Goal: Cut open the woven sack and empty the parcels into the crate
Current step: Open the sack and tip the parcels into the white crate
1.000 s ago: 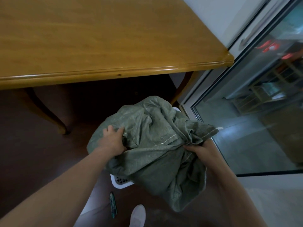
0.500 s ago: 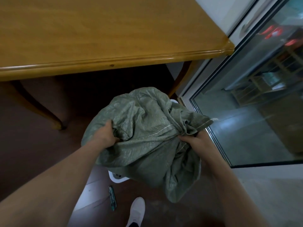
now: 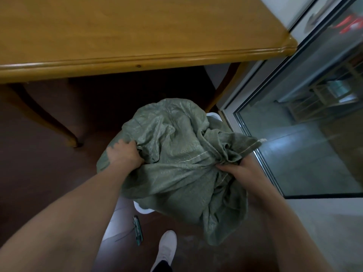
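Now we hold the green woven sack point(image 3: 176, 154) bunched over the white crate point(image 3: 144, 210), hiding all but bits of its rim. Our left grip point(image 3: 123, 154) clenches a fold above the crate's left side, and our right grip point(image 3: 239, 169) grasps the gathered stitched edge above its right side. A small cutter point(image 3: 137, 230) lies on the floor point(image 3: 39, 173) just before the crate, beside our white shoe point(image 3: 166, 250).

Dim indoor light, deep shadow under the table point(image 3: 137, 61), edges bowed by wide-angle distortion.
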